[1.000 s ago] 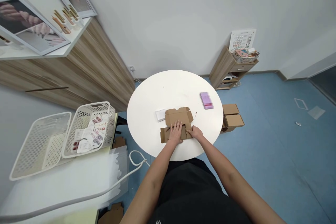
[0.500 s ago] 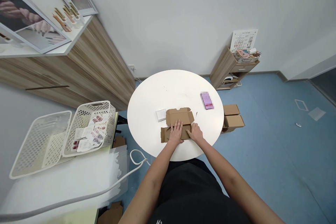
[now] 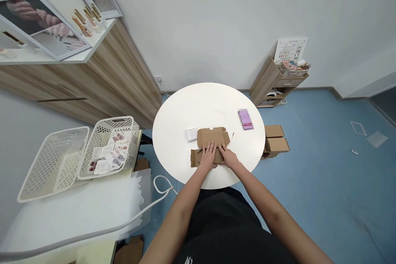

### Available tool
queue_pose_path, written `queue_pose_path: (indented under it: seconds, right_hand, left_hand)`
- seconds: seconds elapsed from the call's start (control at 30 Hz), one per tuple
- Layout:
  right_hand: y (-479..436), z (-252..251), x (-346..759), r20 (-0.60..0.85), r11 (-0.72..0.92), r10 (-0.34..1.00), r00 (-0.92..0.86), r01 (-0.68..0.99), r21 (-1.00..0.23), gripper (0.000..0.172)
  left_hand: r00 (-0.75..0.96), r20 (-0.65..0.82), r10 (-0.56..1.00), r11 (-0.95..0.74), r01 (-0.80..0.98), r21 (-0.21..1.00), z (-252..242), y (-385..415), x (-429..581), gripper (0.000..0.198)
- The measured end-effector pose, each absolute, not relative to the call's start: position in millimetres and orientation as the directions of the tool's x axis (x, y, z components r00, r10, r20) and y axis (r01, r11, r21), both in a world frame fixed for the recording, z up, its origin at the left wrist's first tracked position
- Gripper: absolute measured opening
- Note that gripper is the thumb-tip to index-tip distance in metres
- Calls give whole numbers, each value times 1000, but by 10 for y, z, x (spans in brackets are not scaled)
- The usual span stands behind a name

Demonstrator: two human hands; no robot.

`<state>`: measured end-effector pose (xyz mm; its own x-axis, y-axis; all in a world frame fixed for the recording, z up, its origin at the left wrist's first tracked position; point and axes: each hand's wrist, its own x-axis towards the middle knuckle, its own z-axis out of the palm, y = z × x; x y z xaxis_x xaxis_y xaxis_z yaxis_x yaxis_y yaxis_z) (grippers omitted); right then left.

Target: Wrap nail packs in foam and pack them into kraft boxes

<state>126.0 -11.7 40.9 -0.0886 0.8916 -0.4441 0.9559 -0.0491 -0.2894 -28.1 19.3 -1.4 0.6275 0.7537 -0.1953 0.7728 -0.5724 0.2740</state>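
A brown cardboard box [image 3: 212, 137] lies unfolded on the round white table [image 3: 173, 107], its lid panel spread toward the wall. My left hand [image 3: 208, 156] rests on the box's near part with fingers spread. Beside it, my right hand [image 3: 228, 157] lies over the right end of that part, fingers apart, covering the side flap there. A small white packet [image 3: 191, 134] sits just left of the lid panel. Farther right on the table is a purple item [image 3: 246, 119], blurred by pixels.
Left, a side table [image 3: 93, 198] bears two white baskets, one with printed cards [image 3: 116, 152]; a white cable [image 3: 145, 213] runs past it. Cardboard boxes [image 3: 277, 144] stand on the floor right of the round table. Beyond them is a small wooden cabinet [image 3: 262, 80].
My right hand has moved left over the box and its fingers have spread toward my left hand. The left hand stays on the box. The camera view has shifted slightly.
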Motion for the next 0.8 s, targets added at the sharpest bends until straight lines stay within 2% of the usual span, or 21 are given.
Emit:
queue_pose_path:
  seconds: [0.1,0.2,0.3,0.4,0.47,0.57,0.7,0.8]
  right_hand:
    - [-105,408,1256,-447,-46,890,-87,959,-279,101]
    - [-94,373,1253,-446,-52,891,-80,960,-275,104]
    - [-79,334,1250,-471,-64,880,-70,963,-263,112]
    - [-69,313,1246,-486,-67,872,-64,966,-249,115]
    - [-67,312,1244,-487,-66,871,-61,969,-240,114]
    - [-71,326,1240,-488,-65,871,-56,971,-228,112]
    - [-74,357,1236,-489,-62,870,-57,973,-224,111]
    - [-71,369,1230,-488,-60,871,-56,974,-219,111]
  left_hand:
    - [640,-185,745,-569,756,323,62,180,-331,112]
    - [613,-98,784,-532,745,403,159,118,-473,91]
    - [382,-12,924,-325,801,503,222,19,-703,58]
    - [112,-120,986,-24,824,567,209,-68,-924,40]
    - [67,-262,963,94,824,558,166,-99,-1004,34]
    - [110,-347,932,118,810,575,93,-108,-1001,29]
    - [128,-309,942,95,784,614,33,-104,-906,31]
    - [136,-291,947,77,784,616,6,-120,-868,23]
